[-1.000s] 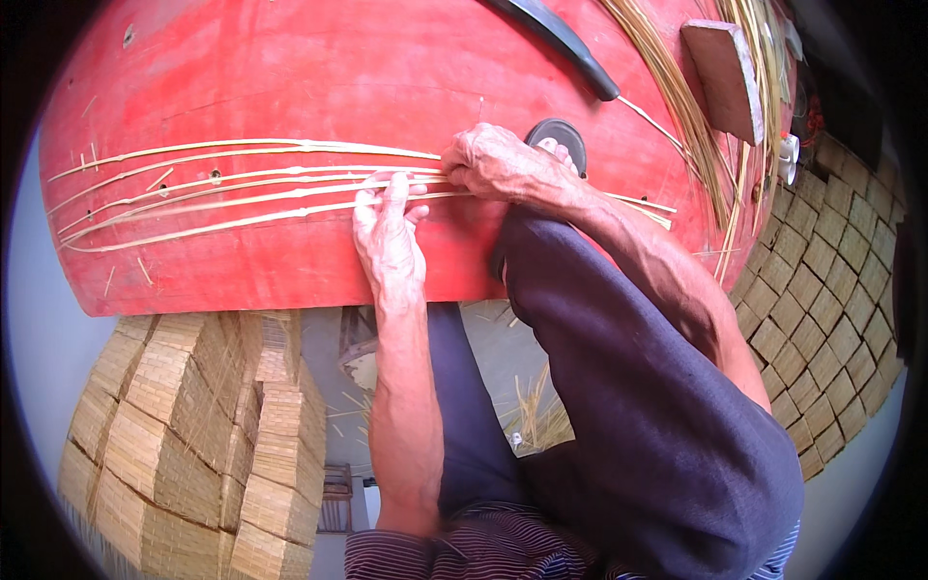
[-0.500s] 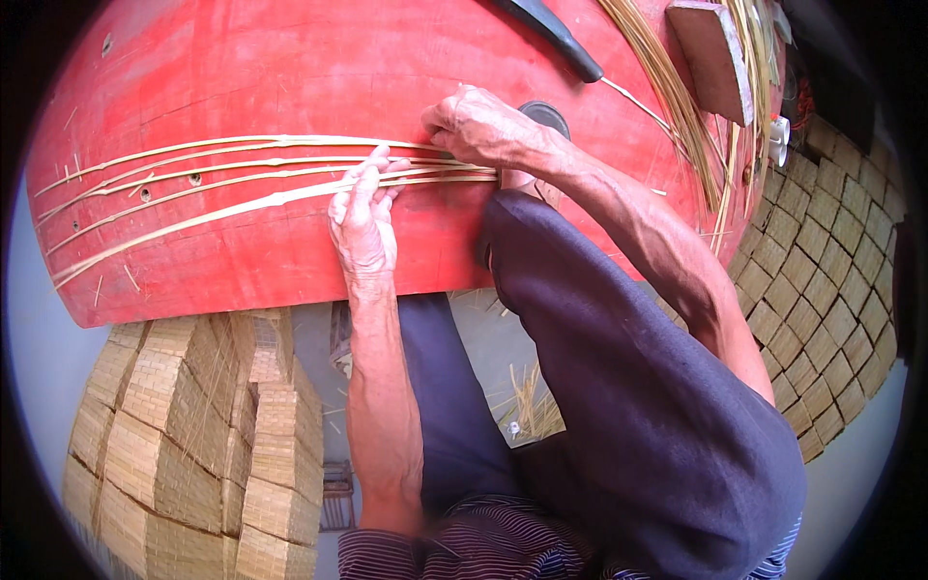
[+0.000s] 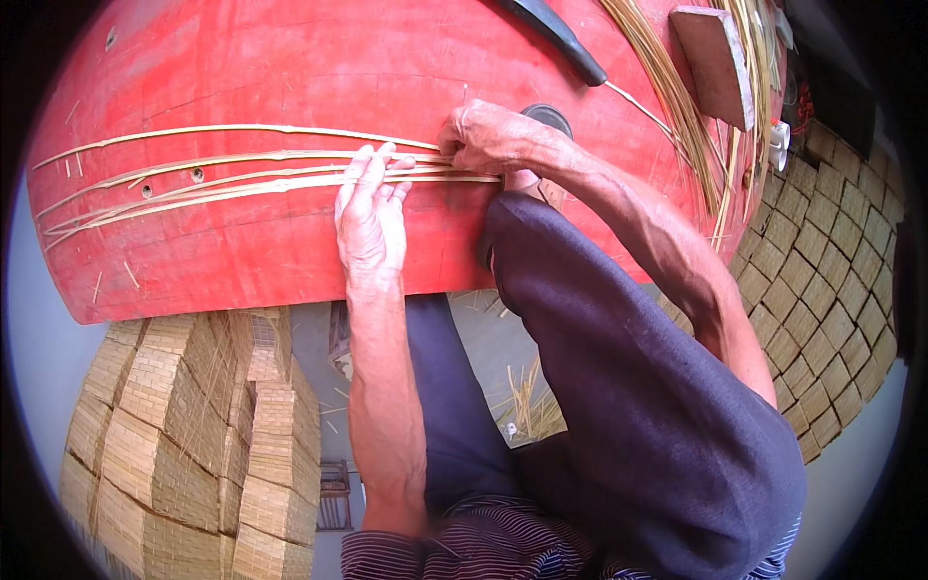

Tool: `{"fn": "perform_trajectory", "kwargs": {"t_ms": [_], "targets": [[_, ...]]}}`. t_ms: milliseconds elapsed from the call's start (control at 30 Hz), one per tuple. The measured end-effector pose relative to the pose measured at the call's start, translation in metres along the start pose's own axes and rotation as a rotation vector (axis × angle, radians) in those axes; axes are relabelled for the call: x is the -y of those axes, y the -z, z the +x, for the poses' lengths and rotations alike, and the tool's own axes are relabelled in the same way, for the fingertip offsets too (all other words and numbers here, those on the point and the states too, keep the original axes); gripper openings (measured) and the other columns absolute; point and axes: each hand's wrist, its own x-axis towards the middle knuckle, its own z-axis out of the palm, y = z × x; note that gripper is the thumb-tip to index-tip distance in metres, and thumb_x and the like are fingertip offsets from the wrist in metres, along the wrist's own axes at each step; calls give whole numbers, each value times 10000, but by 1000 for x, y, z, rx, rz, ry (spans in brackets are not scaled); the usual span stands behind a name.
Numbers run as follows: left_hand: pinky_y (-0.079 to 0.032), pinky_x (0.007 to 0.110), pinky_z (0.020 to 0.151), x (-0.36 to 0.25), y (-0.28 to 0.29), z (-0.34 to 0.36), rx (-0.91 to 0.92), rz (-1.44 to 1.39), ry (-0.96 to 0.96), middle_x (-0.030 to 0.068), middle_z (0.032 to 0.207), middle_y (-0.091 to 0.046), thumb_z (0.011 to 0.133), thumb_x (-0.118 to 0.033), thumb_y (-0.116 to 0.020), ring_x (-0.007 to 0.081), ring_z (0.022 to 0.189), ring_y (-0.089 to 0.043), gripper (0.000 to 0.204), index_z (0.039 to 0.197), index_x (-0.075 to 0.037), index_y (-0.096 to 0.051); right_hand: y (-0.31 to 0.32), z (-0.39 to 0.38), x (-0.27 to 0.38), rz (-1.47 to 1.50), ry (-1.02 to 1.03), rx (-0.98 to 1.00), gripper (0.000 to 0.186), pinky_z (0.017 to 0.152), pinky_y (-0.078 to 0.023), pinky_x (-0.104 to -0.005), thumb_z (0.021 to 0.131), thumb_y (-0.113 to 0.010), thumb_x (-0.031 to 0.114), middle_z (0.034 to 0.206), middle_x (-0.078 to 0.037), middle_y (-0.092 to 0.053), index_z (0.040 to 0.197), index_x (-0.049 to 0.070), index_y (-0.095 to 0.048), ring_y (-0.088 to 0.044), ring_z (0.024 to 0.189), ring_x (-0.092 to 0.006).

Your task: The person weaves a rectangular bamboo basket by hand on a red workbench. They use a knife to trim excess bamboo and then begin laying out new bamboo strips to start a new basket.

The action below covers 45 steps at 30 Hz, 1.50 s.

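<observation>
Pale strips (image 3: 280, 156) cross the red board (image 3: 290, 256), the left hand's (image 3: 370, 213) fingers extended among them, the right hand (image 3: 491, 137) curled near their right ends (whether either grips, I cannot tell). The foot (image 3: 519, 180) crowds beneath the right wrist; beyond lies a black handle (image 3: 556, 41).

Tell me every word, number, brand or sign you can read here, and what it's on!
There are none that I can read.
The flat red-painted board shows marks and holes, but no letters I can make out.
The long thin pale strips look plain.
The small white rounded object near the right edge is too small to tell.
</observation>
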Motion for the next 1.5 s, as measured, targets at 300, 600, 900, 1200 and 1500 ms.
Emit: {"fn": "perform_trajectory", "kwargs": {"t_ms": [300, 600, 900, 1200, 1500], "targets": [[-407, 438, 1013, -5, -4, -3, -18, 14, 34, 167, 1296, -606, 929, -149, -640, 265, 1153, -592, 501, 1359, 34, -461, -14, -15, 12, -70, -170, -203, 168, 724, -516, -506, 775, -603, 129, 843, -246, -668, 861, 22, -701, -666, 829, -415], [-457, 380, 957, 2, 6, 3, 39, -45, 33, 100, 1132, -631, 965, -110, -612, 210, 1046, -615, 375, 1321, -39, -517, 0, -12, -8, 109, 3, -224, 194, 667, -514, -454, 788, -638, 180, 775, -226, -661, 829, -4, -685, -671, 756, -375], [-452, 416, 1048, 4, 11, -10, 103, 208, -297, 180, 1223, -627, 993, -130, -570, 276, 1172, -597, 306, 1244, 46, -570, 5, -28, -41, 296, 222, -826, 121, 640, -500, -445, 810, -648, 150, 758, -170, -636, 860, 40, -653, -646, 718, -338], [-444, 450, 1047, -50, -14, -25, 84, 56, -466, 212, 1227, -624, 1028, -279, -465, 330, 1156, -599, 436, 1341, 23, -475, 108, -80, -190, -539, -201, -1113, 66, 613, -521, -467, 848, -557, 114, 795, -160, -599, 811, 68, -585, -645, 749, -345], [-393, 480, 1089, -74, -10, -28, 67, -129, -531, 223, 1223, -632, 1011, -541, -417, 345, 1177, -584, 633, 1348, -12, -504, 129, -73, -193, -635, -187, -904, 120, 594, -516, -476, 853, -534, 140, 797, -151, -599, 804, 50, -596, -651, 731, -347]]}}
